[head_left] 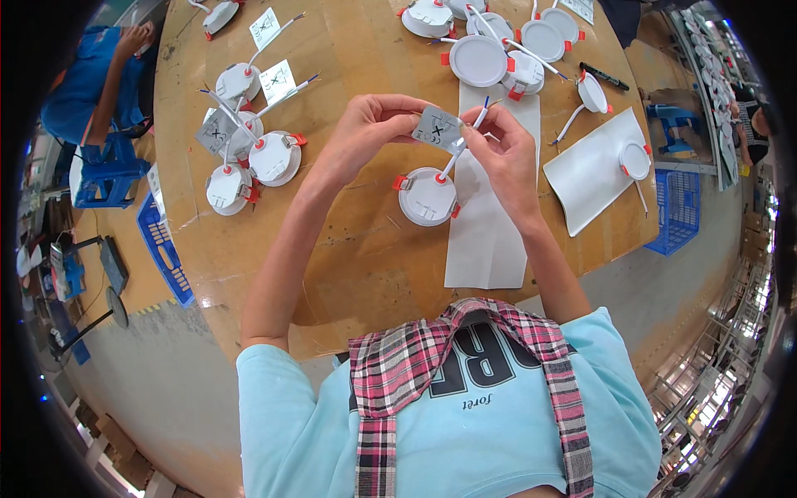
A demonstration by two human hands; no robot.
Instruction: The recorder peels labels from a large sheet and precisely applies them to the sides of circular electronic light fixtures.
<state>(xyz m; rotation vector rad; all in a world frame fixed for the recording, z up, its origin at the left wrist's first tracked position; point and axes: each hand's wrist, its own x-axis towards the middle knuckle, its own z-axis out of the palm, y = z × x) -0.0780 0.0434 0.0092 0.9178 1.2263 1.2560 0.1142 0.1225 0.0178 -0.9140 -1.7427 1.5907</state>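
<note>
Both grips pinched one small grey square driver box (pixel 437 129): left hand (pixel 365 133) on its left edge, right hand (pixel 506 153) on its right, beside the white cable (pixel 455 153). Just below them a round white downlight (pixel 427 197) lay on the worktop (pixel 365 257).

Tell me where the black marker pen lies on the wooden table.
In the head view, the black marker pen lies at the far right of the wooden table, beside a round white lamp.

Matt white plastic lamp (pixel 427 197) is lying on a scuffed, worn wooden tabletop (pixel 365 257) beside smooth white paper sheets (pixel 486 241).
</note>
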